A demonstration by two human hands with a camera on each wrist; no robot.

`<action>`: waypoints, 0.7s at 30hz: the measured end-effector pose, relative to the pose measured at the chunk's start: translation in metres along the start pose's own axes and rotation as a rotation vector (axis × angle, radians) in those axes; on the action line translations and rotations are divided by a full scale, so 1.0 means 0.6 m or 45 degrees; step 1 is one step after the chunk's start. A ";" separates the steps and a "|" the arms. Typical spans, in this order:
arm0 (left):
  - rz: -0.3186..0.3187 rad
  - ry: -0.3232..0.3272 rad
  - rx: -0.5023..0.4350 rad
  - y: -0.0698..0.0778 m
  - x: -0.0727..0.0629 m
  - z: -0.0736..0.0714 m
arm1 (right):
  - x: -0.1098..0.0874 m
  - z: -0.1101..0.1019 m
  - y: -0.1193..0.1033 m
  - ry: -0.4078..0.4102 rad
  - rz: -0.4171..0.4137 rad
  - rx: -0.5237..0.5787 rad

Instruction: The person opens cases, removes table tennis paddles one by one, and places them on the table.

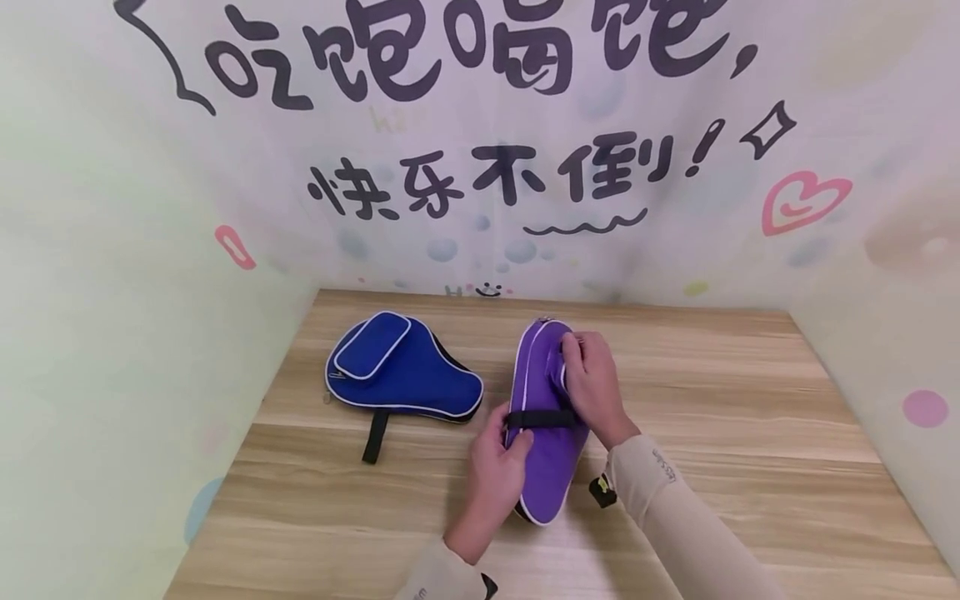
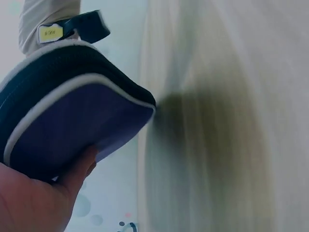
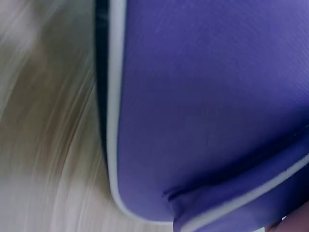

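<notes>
Only head view: blue case (image 1: 420, 385) near purple case (image 1: 551, 479)

Bright, even light in the head view, soft shadow beside the purple case (image 1: 553, 479), wrist views dimmer and hazier, desk (image 3: 53, 145) smeared by blur

Txt 吃饱喝饱, 快乐不倒! (image 1: 509, 177) on bk wall (image 1: 450, 125)
</notes>
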State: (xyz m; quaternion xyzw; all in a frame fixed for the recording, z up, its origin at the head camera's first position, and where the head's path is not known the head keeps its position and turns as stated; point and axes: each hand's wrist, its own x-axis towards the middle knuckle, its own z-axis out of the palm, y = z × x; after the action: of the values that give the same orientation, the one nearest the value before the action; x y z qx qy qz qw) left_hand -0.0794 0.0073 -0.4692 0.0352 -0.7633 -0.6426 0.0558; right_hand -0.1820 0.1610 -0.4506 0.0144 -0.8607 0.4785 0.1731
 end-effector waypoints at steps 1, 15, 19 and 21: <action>-0.006 -0.008 0.021 -0.002 -0.003 0.002 | 0.000 0.001 0.002 -0.001 -0.027 -0.020; -0.042 -0.208 0.413 -0.043 -0.006 0.003 | -0.016 0.028 0.045 -0.138 -0.269 -0.473; -0.048 -0.225 0.473 -0.054 -0.004 0.002 | -0.019 0.034 0.045 -0.179 -0.224 -0.545; -0.047 -0.219 0.508 -0.057 -0.004 0.003 | -0.020 0.036 0.044 -0.197 -0.207 -0.571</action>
State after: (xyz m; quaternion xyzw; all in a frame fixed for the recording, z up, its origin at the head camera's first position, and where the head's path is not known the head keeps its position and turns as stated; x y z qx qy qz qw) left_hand -0.0779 0.0034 -0.5034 0.0046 -0.8766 -0.4803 -0.0293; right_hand -0.1822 0.1559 -0.4863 0.0814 -0.9521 0.2573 0.1434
